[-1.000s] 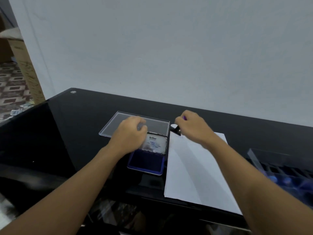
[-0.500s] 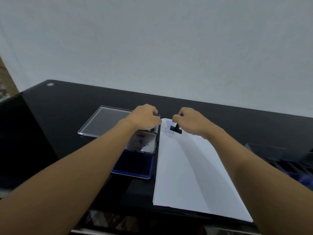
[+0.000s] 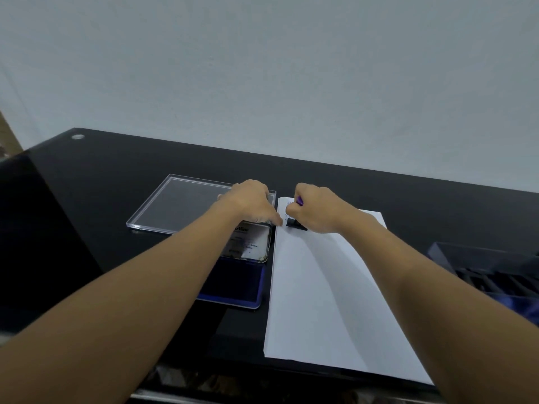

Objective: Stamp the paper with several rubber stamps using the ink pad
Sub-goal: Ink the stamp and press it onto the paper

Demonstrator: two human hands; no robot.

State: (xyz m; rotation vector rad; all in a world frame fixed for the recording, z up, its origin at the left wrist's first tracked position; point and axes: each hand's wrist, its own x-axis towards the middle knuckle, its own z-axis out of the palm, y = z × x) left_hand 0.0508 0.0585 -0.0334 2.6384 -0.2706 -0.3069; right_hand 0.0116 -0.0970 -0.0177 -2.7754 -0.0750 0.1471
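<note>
We face a plain pale wall (image 3: pixel 262 68), evenly lit, with a glossy black tabletop (image 3: pixel 116 161) butted against it. Near the tabletop's far left corner we see a round silver fitting (image 3: pixel 78 137).

Office-like; black glass desk (image 3: pixel 102 185) against plain wall (image 3: pixel 262 68).

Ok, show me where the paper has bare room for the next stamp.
The paper is bare from the stamp down to its near edge, between the ink pad and the right forearm. Crowded: the far left corner, where the right hand grips the stamp beside the left hand.
</note>
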